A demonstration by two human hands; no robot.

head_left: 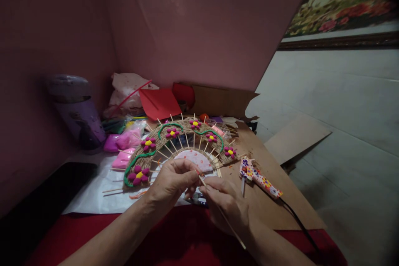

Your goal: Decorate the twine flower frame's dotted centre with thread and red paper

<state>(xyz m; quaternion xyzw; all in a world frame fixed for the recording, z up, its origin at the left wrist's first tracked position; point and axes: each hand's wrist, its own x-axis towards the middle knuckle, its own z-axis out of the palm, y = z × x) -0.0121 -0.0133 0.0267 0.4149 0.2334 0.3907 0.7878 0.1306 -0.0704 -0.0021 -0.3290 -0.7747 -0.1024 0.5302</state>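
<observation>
My right hand (pixel 226 201) holds a thin wooden stick (pixel 229 225), its upper end near my left fingertips. My left hand (pixel 174 178) is closed in a pinch on a small orange-red piece (pixel 198 172) at the stick's end; its material is too small to tell. Just beyond both hands lies a fan-shaped twine weaving (pixel 183 126) on radiating sticks, with magenta flowers (pixel 139 176) with yellow centres and green curling vines (pixel 145 156). A half-round spotted panel (pixel 195 160) sits at its inner curve. Dark scissors (pixel 198 200) lie partly hidden beneath my hands.
A flower-patterned glue gun (pixel 260 178) with a black cord rests on brown board (pixel 289 212) at right. Pink clay packets (pixel 124 158), red paper (pixel 160 103) and a purple tumbler (pixel 79 120) stand at back left. White plastic sheet (pixel 99 193) covers the front left; a dark flat object (pixel 52 199) lies beside it.
</observation>
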